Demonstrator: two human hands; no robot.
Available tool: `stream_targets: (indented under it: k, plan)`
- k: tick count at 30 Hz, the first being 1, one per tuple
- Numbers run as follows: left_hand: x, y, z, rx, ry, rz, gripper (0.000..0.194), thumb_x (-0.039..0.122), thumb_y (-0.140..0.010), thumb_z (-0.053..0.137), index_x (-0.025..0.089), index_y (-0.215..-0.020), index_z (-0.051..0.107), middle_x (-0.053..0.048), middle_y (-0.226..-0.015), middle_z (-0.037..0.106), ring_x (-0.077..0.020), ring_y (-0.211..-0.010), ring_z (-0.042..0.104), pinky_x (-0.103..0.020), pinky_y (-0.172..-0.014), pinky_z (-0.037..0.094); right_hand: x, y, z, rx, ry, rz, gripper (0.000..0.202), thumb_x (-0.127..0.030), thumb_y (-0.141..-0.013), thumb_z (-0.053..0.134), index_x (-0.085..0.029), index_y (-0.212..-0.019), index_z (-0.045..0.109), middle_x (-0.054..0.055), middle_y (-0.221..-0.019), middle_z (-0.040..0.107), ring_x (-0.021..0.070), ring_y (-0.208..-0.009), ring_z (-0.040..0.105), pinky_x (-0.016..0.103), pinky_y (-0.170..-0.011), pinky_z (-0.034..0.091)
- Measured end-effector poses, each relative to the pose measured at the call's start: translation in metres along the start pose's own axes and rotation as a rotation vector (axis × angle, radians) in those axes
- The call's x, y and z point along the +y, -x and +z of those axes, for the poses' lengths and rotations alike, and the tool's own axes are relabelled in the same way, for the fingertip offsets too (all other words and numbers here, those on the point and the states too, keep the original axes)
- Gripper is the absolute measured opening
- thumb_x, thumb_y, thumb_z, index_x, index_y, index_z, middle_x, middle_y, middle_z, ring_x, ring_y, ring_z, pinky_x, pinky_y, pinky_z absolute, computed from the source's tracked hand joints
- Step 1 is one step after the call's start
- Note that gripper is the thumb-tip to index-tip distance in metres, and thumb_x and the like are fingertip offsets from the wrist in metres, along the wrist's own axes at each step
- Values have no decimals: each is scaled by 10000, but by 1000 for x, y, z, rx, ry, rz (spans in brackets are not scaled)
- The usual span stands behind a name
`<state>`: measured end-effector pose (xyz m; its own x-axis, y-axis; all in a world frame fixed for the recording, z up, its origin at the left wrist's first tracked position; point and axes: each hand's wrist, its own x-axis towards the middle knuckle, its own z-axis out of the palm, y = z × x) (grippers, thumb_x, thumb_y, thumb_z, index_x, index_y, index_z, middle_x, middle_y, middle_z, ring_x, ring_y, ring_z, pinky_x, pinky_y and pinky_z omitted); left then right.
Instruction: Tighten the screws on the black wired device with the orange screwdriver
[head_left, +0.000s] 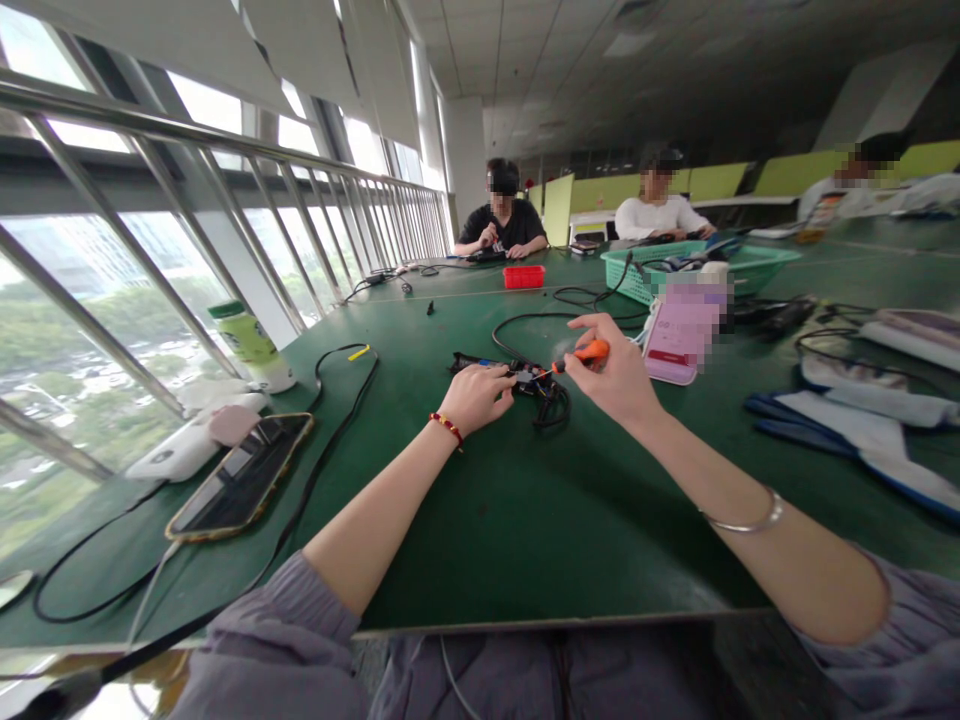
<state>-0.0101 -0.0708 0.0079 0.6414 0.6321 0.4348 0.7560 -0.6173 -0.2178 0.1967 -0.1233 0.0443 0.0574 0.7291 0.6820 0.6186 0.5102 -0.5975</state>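
Observation:
On the green table ahead of me lies a black electronic device (534,380) with its inside exposed and dark wires looped at its near side. My left hand (480,395) bends over its left part, fingers pressed on it and holding it down. From the right, my right hand (611,370) pinches an orange-handled screwdriver (591,352). The screwdriver's thin shaft points left and down at the device. Whether the tip touches a screw is too small to tell.
A pink-screened phone (679,340) leans by a green basket (630,278). A small red tray (523,277) stands farther back. Left are a phone (240,478), a green-and-white cup (255,350) and black cables (322,455). Cloth gloves (862,425) lie right. Several people sit beyond.

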Motion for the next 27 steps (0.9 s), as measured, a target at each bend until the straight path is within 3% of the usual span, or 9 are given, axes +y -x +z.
stream_targets:
  k: [4,7,15,21,27]
  plan:
    - [-5,2,1,26,31,3,340,238,-862,480,219,-1137,679,-59,-1209,658,-211,-1059,639,-359,-930,504,0,1,1,-50,57,39,240,-402,-765,555,-225,-922,599,-20,-611,553,161,-582,521,284,-599,398]
    - [-6,1,2,39,59,9,342,220,-847,490,227,-1135,674,-51,-1213,654,-207,-1063,630,-363,-937,500,-1,1,1,-63,56,41,208,-409,-768,556,-223,-835,621,-7,-618,581,164,-589,529,289,-611,402]
    - [-12,0,9,35,102,101,340,191,-786,553,167,-1121,609,-108,-1308,569,-242,-1219,514,-454,-1107,348,-1,0,2,-9,-20,44,401,-309,-712,569,-199,-1096,547,6,-752,603,176,-656,567,295,-641,427]
    - [-11,1,11,-51,87,61,347,169,-806,532,142,-1150,566,-141,-1416,470,-274,-1321,427,-502,-1151,253,-2,1,2,-60,27,84,267,-470,-766,555,-227,-865,606,6,-692,598,176,-620,535,310,-643,409]
    - [-6,0,11,-92,29,26,353,100,-830,441,138,-1168,538,-129,-1434,455,-270,-1368,362,-515,-1158,214,-3,1,3,-5,-68,2,354,-293,-706,579,-213,-1049,542,6,-777,604,164,-645,557,294,-650,445]
